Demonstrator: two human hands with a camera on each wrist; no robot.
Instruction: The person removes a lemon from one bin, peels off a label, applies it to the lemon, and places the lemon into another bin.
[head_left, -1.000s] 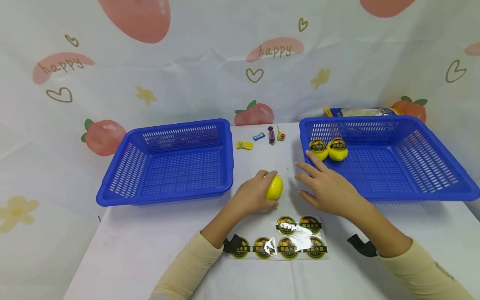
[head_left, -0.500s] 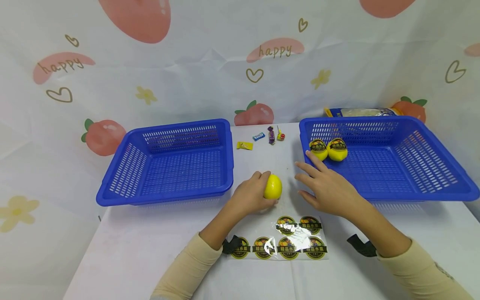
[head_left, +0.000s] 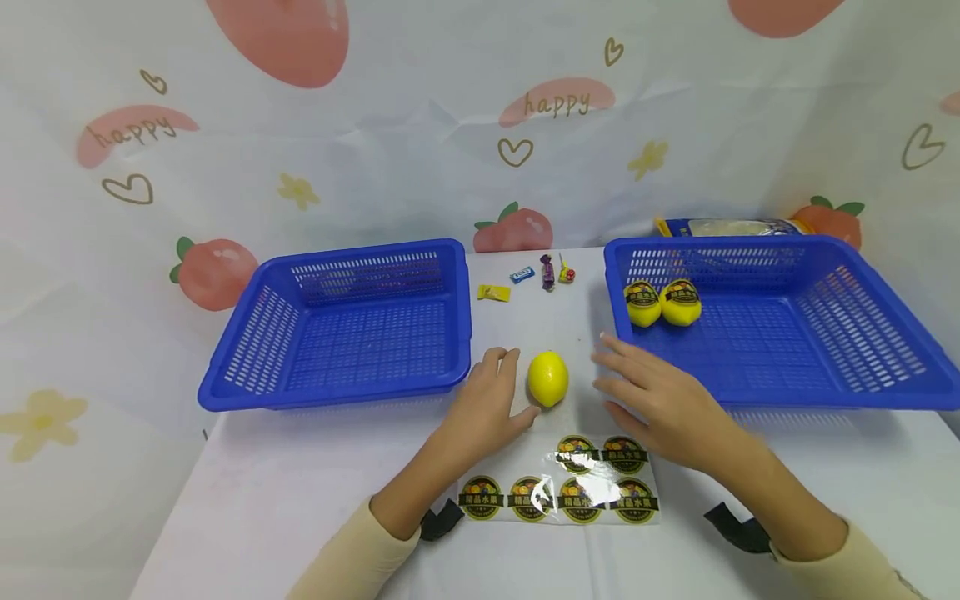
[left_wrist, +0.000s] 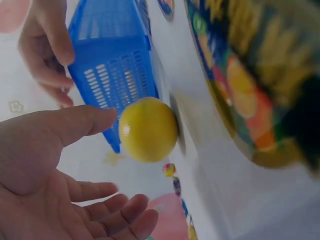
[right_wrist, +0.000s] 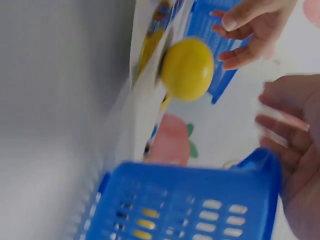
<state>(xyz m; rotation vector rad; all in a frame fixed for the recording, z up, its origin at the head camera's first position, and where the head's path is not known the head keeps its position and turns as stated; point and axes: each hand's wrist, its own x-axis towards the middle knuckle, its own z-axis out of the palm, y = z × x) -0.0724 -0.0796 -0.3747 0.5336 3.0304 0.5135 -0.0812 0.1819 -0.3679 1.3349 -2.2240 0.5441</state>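
A yellow lemon (head_left: pixel 548 379) stands on the white table between the hands, with no sticker on the side facing the head camera. My left hand (head_left: pixel 483 410) is just left of it, fingers apart from the fruit; the left wrist view shows the thumb and fingers spread beside the lemon (left_wrist: pixel 148 129). To the right, my right hand (head_left: pixel 663 406) hovers near the right basket's corner with loose fingers and nothing in them. A clear sheet of round fruit stickers (head_left: pixel 531 498) lies in front of the lemon.
A blue basket (head_left: pixel 337 392) stands at left. Another blue basket (head_left: pixel 825 396) at right holds two lemons (head_left: pixel 681 308) bearing round stickers. Several wrapped candies (head_left: pixel 494 292) lie at the back. Behind the right basket is a blue-and-yellow package (head_left: pixel 735 227).
My left hand has let go of the lemon and drawn back to the left, leaving it standing on the table. The right hand has shifted slightly down, away from the basket's lemons.
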